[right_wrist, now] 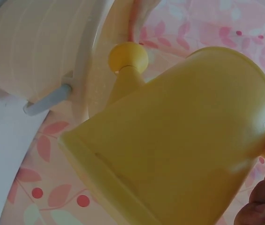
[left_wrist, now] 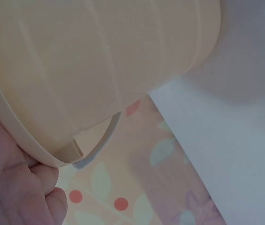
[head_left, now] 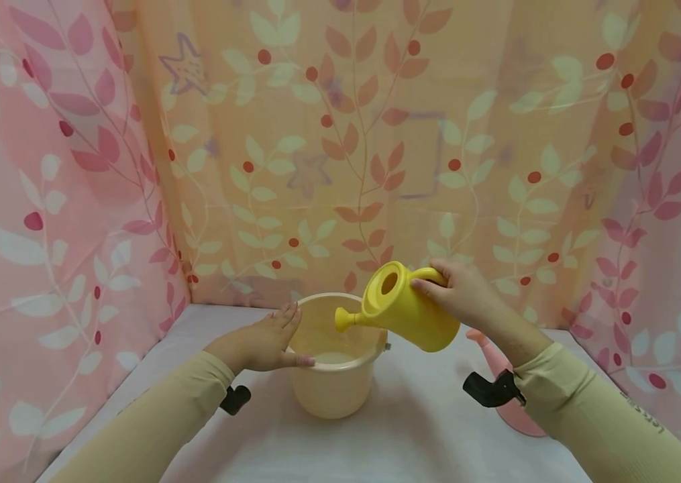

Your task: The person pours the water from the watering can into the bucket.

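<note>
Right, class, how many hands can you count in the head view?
2. The left hand touches the bucket; the right hand grips the yellow watering can. No other hands show, though some right-hand fingers are hidden.

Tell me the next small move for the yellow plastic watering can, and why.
Probably tip the watering can further: the right hand grips its handle, its spout reaches over the round cream bucket, which the left hand touches, and nothing visibly pours out.
</note>
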Motion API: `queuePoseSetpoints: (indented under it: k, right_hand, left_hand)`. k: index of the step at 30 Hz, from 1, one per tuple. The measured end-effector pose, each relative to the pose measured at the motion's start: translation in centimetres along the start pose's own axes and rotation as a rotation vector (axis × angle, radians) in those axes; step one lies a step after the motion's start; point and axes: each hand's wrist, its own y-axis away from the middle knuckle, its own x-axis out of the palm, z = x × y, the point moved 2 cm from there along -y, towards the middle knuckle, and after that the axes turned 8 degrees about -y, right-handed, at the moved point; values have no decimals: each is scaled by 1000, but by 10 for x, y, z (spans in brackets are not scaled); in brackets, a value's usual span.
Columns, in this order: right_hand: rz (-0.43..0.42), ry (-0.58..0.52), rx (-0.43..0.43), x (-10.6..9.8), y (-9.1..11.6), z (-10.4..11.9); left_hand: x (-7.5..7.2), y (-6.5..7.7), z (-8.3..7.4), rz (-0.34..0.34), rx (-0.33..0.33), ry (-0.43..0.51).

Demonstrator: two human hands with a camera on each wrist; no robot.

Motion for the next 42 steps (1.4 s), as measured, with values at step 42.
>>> queuePoseSetpoints:
  k: [42]
  right_hand:
    - [34, -73, 17, 4, -2, -2]
  left_hand:
    - [2, 0, 1, -6, -6, -9]
